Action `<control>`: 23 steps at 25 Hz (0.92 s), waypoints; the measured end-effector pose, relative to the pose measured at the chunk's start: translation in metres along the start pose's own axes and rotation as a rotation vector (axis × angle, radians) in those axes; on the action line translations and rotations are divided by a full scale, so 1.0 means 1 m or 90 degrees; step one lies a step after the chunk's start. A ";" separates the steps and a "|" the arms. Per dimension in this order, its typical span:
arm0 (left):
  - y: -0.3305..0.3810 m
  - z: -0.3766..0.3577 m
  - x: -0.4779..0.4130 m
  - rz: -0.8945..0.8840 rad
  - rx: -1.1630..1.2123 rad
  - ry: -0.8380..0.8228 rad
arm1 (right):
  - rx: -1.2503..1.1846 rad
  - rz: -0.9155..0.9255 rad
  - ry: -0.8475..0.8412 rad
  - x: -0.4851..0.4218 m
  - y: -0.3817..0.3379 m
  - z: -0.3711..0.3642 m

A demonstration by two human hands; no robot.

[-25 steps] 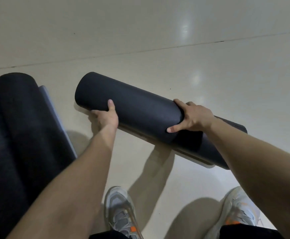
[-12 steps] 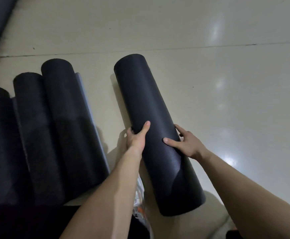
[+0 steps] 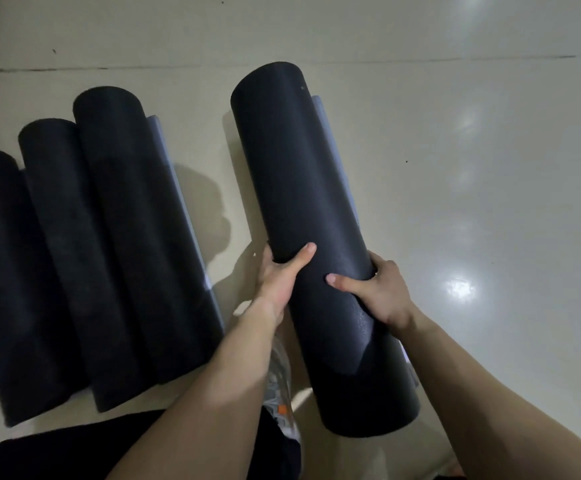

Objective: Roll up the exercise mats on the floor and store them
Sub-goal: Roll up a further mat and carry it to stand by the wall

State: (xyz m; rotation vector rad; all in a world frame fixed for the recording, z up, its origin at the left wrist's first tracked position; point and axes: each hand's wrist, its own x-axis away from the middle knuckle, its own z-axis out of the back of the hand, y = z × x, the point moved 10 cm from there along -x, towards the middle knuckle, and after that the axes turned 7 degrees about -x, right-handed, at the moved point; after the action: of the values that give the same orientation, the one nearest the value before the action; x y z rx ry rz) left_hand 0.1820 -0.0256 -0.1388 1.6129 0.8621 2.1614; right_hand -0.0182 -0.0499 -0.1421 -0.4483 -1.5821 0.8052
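The left hand point(image 3: 278, 275) is gripping the rolled mat point(image 3: 303, 188) from its left side, with the thumb lying up across the dark surface and the fingers curling out of sight beneath. The right hand point(image 3: 382, 292) is clasping the same roll from the right, a little nearer the body, its thumb pointing across toward the left thumb and its fingers wrapping round the far side. The black roll is running lengthwise away from the person, its near end hanging over the legs. A grey loose edge point(image 3: 334, 150) is showing along its right side. Whether the roll is touching the floor point(image 3: 472, 174) cannot be told. A grey shoe point(image 3: 279, 386) with an orange mark is peeking out between the left forearm and the roll. To the left, apart from the held roll, three rolled mats point(image 3: 74, 244) are lying side by side on the pale glossy floor, touching one another and roughly parallel to it. A thin seam point(image 3: 351, 61) is crossing the floor beyond their far ends, and bright reflections are shining on the right.
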 end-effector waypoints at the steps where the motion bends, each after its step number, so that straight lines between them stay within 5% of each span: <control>1: 0.021 -0.003 0.018 -0.007 -0.001 -0.014 | -0.020 0.005 0.029 0.019 -0.021 0.009; 12: 0.381 -0.084 0.367 -0.108 -0.221 -0.271 | -0.296 -0.010 0.341 0.379 -0.325 0.128; 17: 0.457 -0.176 0.514 -0.129 -0.375 -0.417 | -0.446 -0.012 0.500 0.528 -0.376 0.197; 23: 0.447 -0.311 0.661 -0.170 -0.534 -0.596 | -0.612 -0.002 0.694 0.673 -0.351 0.278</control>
State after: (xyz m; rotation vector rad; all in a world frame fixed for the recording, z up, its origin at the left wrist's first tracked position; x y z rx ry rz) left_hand -0.2739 -0.0793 0.5838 1.6012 -0.1205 1.0711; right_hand -0.3548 0.1090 0.5758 -1.2993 -0.8019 -0.3061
